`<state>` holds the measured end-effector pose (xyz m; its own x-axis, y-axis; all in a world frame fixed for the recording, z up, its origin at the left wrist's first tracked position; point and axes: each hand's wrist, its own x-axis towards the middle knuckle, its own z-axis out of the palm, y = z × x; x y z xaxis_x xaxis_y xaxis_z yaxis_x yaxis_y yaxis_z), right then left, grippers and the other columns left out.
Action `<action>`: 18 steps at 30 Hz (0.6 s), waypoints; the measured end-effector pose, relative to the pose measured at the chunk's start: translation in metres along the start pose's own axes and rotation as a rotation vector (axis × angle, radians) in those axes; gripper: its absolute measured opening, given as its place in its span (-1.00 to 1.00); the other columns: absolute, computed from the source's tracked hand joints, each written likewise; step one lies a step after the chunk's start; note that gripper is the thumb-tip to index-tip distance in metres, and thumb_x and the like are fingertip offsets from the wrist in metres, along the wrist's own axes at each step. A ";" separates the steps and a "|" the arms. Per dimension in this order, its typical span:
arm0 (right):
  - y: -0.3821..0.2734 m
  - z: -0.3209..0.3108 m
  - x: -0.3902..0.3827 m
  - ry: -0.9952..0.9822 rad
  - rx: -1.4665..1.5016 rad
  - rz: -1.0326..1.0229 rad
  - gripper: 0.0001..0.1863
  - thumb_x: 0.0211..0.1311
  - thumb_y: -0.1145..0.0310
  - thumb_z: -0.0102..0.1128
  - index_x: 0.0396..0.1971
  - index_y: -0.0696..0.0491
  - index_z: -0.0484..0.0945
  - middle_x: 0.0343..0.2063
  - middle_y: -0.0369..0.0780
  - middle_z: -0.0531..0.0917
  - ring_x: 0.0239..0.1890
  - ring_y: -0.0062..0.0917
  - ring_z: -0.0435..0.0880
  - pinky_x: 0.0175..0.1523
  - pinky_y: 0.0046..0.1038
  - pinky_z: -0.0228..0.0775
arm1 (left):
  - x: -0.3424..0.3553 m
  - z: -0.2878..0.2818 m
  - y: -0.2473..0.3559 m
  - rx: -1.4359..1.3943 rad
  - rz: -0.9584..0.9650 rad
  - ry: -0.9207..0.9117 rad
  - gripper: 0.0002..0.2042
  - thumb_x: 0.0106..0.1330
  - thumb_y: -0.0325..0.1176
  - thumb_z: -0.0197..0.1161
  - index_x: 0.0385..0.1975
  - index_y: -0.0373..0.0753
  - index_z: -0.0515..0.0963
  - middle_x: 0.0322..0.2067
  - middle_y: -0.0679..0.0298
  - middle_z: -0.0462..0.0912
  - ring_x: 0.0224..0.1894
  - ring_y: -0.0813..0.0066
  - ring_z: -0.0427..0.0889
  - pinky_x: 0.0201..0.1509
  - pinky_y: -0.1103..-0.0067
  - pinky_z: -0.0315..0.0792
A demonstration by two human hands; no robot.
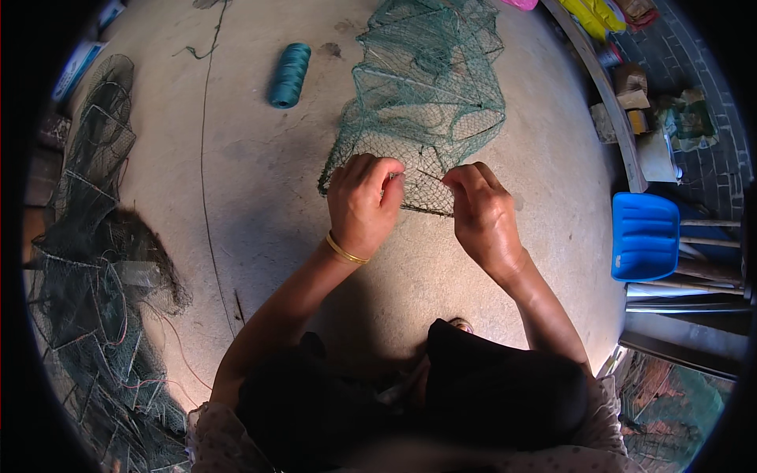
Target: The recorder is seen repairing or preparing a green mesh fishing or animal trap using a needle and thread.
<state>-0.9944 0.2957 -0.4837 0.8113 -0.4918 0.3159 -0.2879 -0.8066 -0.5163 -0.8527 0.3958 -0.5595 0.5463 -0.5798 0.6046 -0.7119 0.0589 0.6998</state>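
Observation:
A long green mesh net trap [430, 87] with wire frames lies stretched away from me on the concrete floor. Both my hands are over its near end, where the mesh looks paler and a dark edge runs across. My left hand [363, 201], with a gold bangle at the wrist, is closed with thumb and forefinger pinched at the mesh; what lies between them is hidden. My right hand [485, 217] is pinched too, and a thin dark strand or needle [430, 176] runs from its fingertips towards the left hand.
A teal twine spool [290, 76] lies left of the trap. Dark bundled nets [95, 315] fill the left side. At right are a wooden beam [603, 94], a blue plastic dustpan [645, 236] and long handles. A dark cord [205, 158] crosses the floor.

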 end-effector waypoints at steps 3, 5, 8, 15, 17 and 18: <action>-0.001 -0.008 -0.001 0.010 -0.033 -0.020 -0.73 0.02 0.77 0.03 -0.27 0.17 0.50 -0.37 -0.03 0.59 -0.36 -0.08 0.65 -0.28 -0.23 0.53 | -0.001 -0.001 0.000 0.002 -0.019 -0.014 -0.87 0.06 -0.52 0.30 -0.42 -0.16 0.53 -0.49 0.29 0.55 -0.40 0.26 0.55 -0.31 0.40 0.37; -0.004 -0.012 0.000 0.012 -0.042 -0.024 -0.72 0.00 0.77 0.03 -0.27 0.17 0.50 -0.36 -0.03 0.59 -0.36 -0.08 0.65 -0.27 -0.23 0.53 | 0.000 -0.001 0.000 -0.006 -0.022 -0.014 -0.87 0.06 -0.52 0.30 -0.42 -0.17 0.53 -0.49 0.28 0.55 -0.40 0.25 0.55 -0.31 0.39 0.37; -0.006 -0.015 0.001 0.005 -0.062 -0.026 -0.71 -0.02 0.78 0.02 -0.27 0.18 0.50 -0.36 -0.03 0.59 -0.36 -0.08 0.65 -0.26 -0.22 0.53 | 0.000 0.000 0.000 -0.030 -0.026 -0.011 -0.87 0.06 -0.53 0.29 -0.41 -0.18 0.53 -0.48 0.28 0.55 -0.39 0.25 0.56 -0.30 0.38 0.38; -0.007 -0.016 0.002 -0.008 -0.092 -0.037 -0.71 -0.03 0.76 0.03 -0.26 0.18 0.51 -0.35 -0.03 0.59 -0.35 -0.07 0.65 -0.24 -0.21 0.54 | 0.002 -0.003 0.002 -0.036 0.001 0.010 -0.88 0.09 -0.62 0.29 -0.42 -0.26 0.54 -0.51 0.25 0.55 -0.52 0.38 0.51 -0.41 0.50 0.38; -0.008 -0.017 0.003 -0.014 -0.100 -0.040 -0.71 -0.03 0.75 0.03 -0.26 0.18 0.51 -0.35 -0.03 0.59 -0.35 -0.07 0.65 -0.23 -0.21 0.54 | 0.002 -0.003 0.002 -0.034 0.002 0.009 -0.88 0.09 -0.62 0.29 -0.42 -0.27 0.54 -0.51 0.25 0.55 -0.52 0.38 0.51 -0.41 0.50 0.38; -0.008 -0.016 0.004 -0.011 -0.115 -0.038 -0.71 -0.03 0.74 0.03 -0.25 0.17 0.52 -0.35 -0.03 0.59 -0.35 -0.08 0.65 -0.22 -0.21 0.53 | 0.002 -0.003 0.002 -0.039 0.000 0.007 -0.88 0.09 -0.62 0.29 -0.42 -0.27 0.54 -0.51 0.25 0.55 -0.52 0.38 0.51 -0.42 0.49 0.38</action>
<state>-0.9967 0.2950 -0.4656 0.8282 -0.4572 0.3242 -0.3130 -0.8571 -0.4091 -0.8522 0.3975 -0.5556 0.5495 -0.5737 0.6074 -0.6945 0.0906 0.7138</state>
